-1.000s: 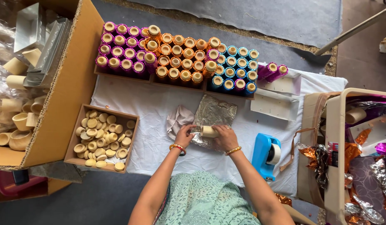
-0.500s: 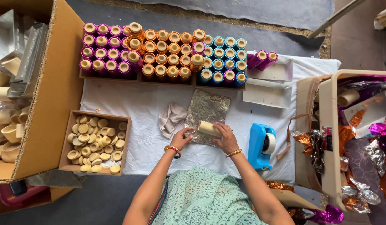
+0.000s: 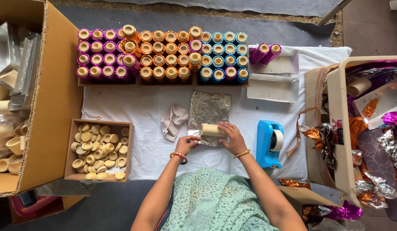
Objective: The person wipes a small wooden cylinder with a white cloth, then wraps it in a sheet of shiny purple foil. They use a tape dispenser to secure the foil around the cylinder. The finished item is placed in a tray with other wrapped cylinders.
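Working at the near edge of the silver foil sheet [image 3: 209,110], we had the pale cylinder [image 3: 213,130] lying on its side across that edge, on the white-covered tabletop [image 3: 143,107]. Our right hand [image 3: 233,137] curled its fingers lightly over the cylinder's right end; our left hand [image 3: 188,144] pinched the foil's near left corner. We judged the wrap would go best with the cylinder kept square to the foil edge and the sheet pulled taut, well away from the blue tape dispenser [image 3: 269,143] right of the foil.
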